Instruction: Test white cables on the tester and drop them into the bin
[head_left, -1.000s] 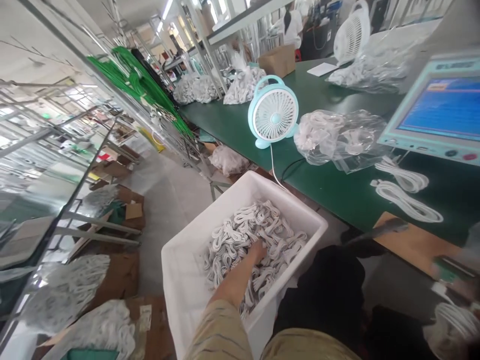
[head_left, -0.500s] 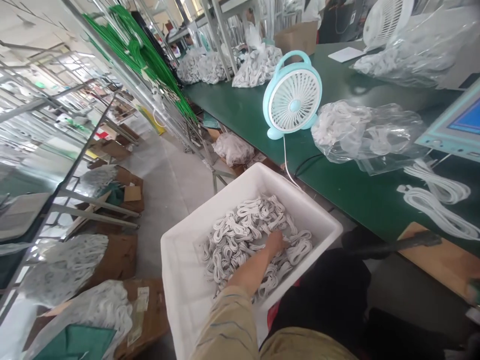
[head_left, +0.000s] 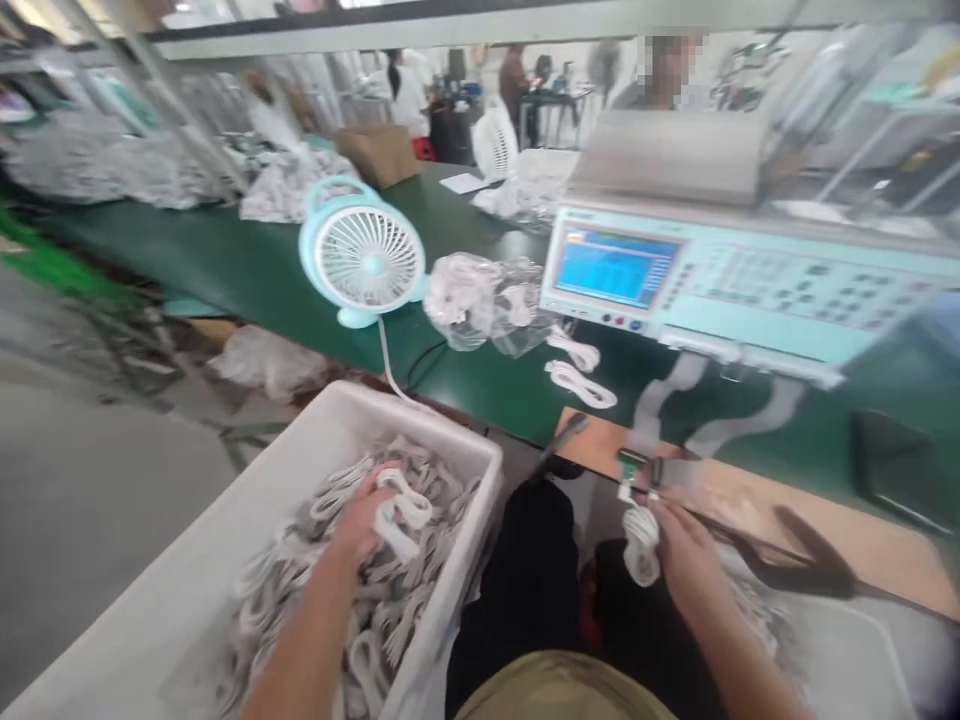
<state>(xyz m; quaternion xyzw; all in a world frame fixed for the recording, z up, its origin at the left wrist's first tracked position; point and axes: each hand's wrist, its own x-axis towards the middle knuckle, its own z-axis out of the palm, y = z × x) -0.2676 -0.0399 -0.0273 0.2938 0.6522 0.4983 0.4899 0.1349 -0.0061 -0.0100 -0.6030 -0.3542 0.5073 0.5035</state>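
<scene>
My left hand (head_left: 361, 522) is inside the white bin (head_left: 180, 535), its fingers closed on a coiled white cable (head_left: 409, 505). Beneath that hand lie many more bundled cables (head_left: 371, 650). On the right, my right hand (head_left: 679, 535) pinches the plug end of another coiled cable (head_left: 641, 545) at the small green connector board (head_left: 628, 466) by the edge of the wooden board (head_left: 862, 535). This coil hangs down over my lap. Whether its plug is fully seated in the connector is too blurred to tell.
A light-blue tester with a screen (head_left: 615, 265) stands on the green table (head_left: 480, 395), flat ribbons running from it. Nearby are a blue fan (head_left: 367, 250), bagged cables (head_left: 461, 300), two loose cable coils (head_left: 581, 385) and a black phone-like object (head_left: 896, 470). Another bin (head_left: 847, 650) sits lower right.
My view has swung right toward the tester. My left hand, earlier down among the cables, now has one coil raised above the pile. My right hand has come into view with a cable.
</scene>
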